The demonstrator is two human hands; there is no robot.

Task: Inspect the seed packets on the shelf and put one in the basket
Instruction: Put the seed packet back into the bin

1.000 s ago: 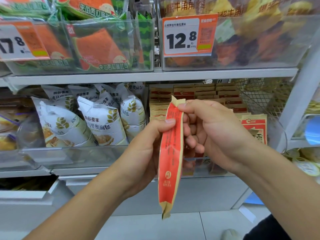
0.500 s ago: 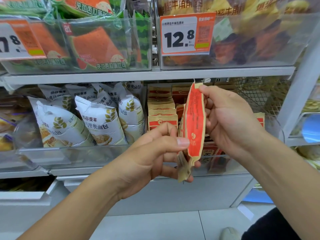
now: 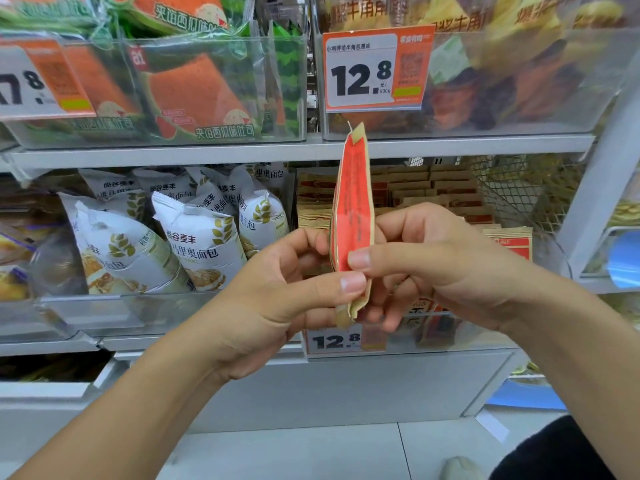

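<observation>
We're in a shop here, a snack aisle by the look of it: grey metal shelving (image 3: pixel 298 148) runs across the view, stacked in tiers, with clear plastic bins (image 3: pixel 221 136) fronting each level. There's an orange-and-white price tag (image 3: pixel 375 69) reading 12.8 clipped to the upper bin, another tag (image 3: pixel 38 84) at far left, a third (image 3: pixel 341 341) on the lower bin. Rows of identical goods fill the bins: white bread bags (image 3: pixel 201 244), watermelon-printed packs (image 3: pixel 197 95), tan and red packets (image 3: pixel 433 192) lined up in ranks. A wire mesh basket (image 3: pixel 519 192) sits at the shelf's right end, pale tiled floor (image 3: pixel 311 452) below
</observation>
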